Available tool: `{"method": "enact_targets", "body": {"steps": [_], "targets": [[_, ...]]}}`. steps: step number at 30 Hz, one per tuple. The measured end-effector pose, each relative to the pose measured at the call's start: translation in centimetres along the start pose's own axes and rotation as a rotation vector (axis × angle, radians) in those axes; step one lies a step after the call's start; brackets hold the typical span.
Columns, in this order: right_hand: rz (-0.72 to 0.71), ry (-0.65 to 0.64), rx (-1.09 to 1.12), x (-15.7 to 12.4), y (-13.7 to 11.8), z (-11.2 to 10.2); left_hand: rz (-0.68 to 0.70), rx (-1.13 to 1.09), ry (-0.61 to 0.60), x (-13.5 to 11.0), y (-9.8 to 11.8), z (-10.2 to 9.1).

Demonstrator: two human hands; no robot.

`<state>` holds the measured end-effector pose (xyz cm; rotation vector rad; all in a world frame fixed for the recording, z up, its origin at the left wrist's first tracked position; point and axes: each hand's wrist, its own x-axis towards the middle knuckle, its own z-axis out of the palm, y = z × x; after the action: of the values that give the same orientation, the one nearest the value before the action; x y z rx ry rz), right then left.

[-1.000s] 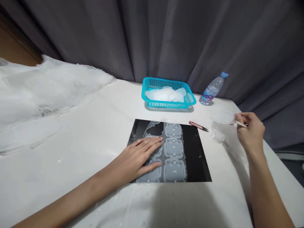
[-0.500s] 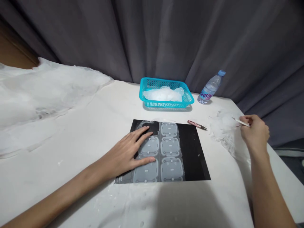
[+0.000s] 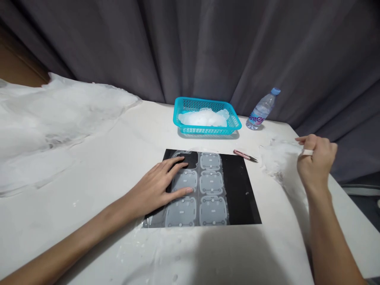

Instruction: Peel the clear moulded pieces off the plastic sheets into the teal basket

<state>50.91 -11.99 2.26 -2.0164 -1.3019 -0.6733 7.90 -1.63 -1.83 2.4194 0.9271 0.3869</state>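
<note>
While pinning the moulded sheet (image 3: 210, 184) to the black mat (image 3: 240, 186) with the left hand (image 3: 157, 188), spread flat and gripping nothing, hold the right hand (image 3: 316, 160) curled tight on a small white tool (image 3: 307, 152) by the scrap pile (image 3: 277, 158). Judged mid-stripping; for the next move, steady the sheet and pinch finely.

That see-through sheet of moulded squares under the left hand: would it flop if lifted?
Probably floppy: the sheet looks thin and translucent on the black mat. Likely light; the left hand lies flat on it, perhaps against sliding.
</note>
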Motion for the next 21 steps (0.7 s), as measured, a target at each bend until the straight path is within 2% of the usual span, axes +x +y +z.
{"method": "enact_targets", "body": {"steps": [2,4,5,8,10,13,17,21], "targets": [[-0.084,0.016,0.116,-0.3,-1.7,0.0,0.002,-0.015,0.057,0.5,0.4,0.0],[-0.062,-0.015,0.27,-1.0,-3.6,0.1,0.032,-0.039,0.083,1.3,1.0,0.1],[-0.022,-0.071,0.378,-1.4,-4.5,0.3,0.055,-0.056,0.08,1.8,1.4,0.2],[0.038,-0.399,0.701,-2.9,-7.1,1.0,0.137,-0.092,0.04,3.6,2.3,1.1],[-0.017,-0.626,0.81,-3.9,-8.7,1.5,0.19,-0.061,0.016,4.9,2.6,1.9],[-0.089,-0.84,0.909,-5.1,-10.5,2.3,0.239,0.008,0.006,6.1,2.5,3.1],[-0.131,-0.954,1.002,-5.8,-11.6,3.3,0.273,0.047,0.022,6.2,1.6,3.8],[-0.211,-0.942,0.997,-5.6,-11.8,3.9,0.319,0.044,0.045,6.0,0.9,3.9]]}}
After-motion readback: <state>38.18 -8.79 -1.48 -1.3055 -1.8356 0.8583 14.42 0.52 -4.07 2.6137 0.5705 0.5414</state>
